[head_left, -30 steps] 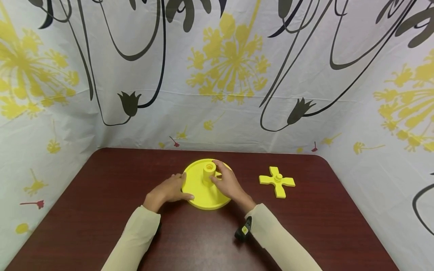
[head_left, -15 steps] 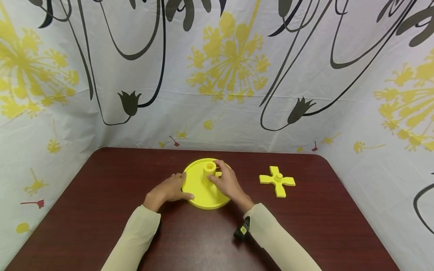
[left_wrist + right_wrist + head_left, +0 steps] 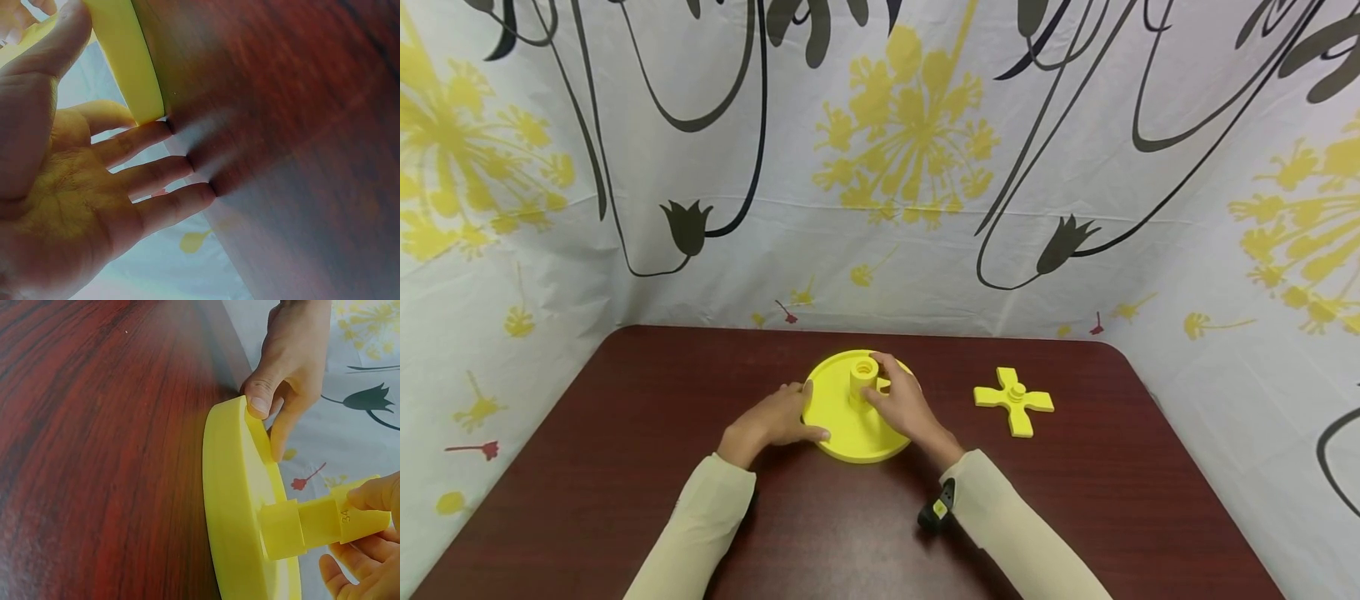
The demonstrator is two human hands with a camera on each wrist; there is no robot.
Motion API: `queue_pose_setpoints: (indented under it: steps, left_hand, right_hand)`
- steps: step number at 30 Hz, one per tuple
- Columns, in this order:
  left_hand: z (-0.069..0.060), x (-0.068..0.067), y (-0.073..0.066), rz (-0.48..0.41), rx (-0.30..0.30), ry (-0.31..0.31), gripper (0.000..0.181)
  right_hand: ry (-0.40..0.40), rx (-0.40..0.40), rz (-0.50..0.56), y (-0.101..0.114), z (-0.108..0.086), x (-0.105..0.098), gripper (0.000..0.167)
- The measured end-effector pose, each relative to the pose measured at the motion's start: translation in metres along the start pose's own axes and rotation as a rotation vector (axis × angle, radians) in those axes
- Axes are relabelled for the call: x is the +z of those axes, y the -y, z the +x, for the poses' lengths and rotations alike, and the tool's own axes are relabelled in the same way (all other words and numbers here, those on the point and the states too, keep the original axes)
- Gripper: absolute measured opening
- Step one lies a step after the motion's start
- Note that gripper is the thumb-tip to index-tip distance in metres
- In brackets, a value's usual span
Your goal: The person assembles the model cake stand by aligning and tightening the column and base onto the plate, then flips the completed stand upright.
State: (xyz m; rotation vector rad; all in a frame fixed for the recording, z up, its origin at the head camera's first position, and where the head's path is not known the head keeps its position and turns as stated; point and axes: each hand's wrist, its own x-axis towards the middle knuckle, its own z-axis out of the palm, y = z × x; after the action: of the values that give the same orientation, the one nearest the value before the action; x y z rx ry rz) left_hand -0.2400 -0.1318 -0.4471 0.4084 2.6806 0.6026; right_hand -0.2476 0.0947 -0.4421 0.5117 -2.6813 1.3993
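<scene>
A round yellow plate with a raised rim (image 3: 838, 446) lies flat on the table. From its middle rises an upright yellow post (image 3: 862, 385) with a hole in its top. My left hand (image 3: 775, 417) holds the plate's left edge, thumb at the near rim; in the left wrist view several fingertips touch the tabletop. My right hand (image 3: 904, 404) grips the post's upper part, thumb on its near side. Seen from the right wrist, the post has a wide socket (image 3: 281, 530) at the plate, a narrower stretch, and a marked upper section (image 3: 353, 519) between the fingers.
A flat yellow cross-shaped piece (image 3: 1015, 400) with a small raised centre knob lies right of the plate. The dark red-brown table (image 3: 842, 533) ends at a patterned white cloth (image 3: 887, 275) behind and at both sides.
The right thumb and fingers have shifted slightly on the post. The left hand, the plate and the cross-shaped piece look unmoved.
</scene>
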Motion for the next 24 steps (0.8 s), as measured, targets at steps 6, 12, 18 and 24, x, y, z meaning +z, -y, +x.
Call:
queue_pose_setpoints:
  steps: [6,12,18,24]
  left_hand:
    - [0.0002,0.0000,0.0000,0.001,0.001,-0.002,0.102]
    - [-0.0010,0.0000,-0.0003,0.002,-0.001,-0.005,0.102]
    - [-0.0008,0.0001,-0.0008,-0.006,-0.001,-0.006,0.102]
    - [-0.0018,0.0001,-0.0013,-0.013,-0.001,-0.011,0.103]
  right_hand:
    - [-0.028,0.017,-0.008,0.0004,0.0010,0.0022,0.051]
    - [-0.059,0.024,-0.040,0.0022,0.0001,0.0037,0.049]
    - [-0.047,0.018,-0.023,0.0008,-0.0012,0.0023,0.056]
    - [-0.022,-0.009,-0.031,0.0018,-0.0022,0.0011,0.057]
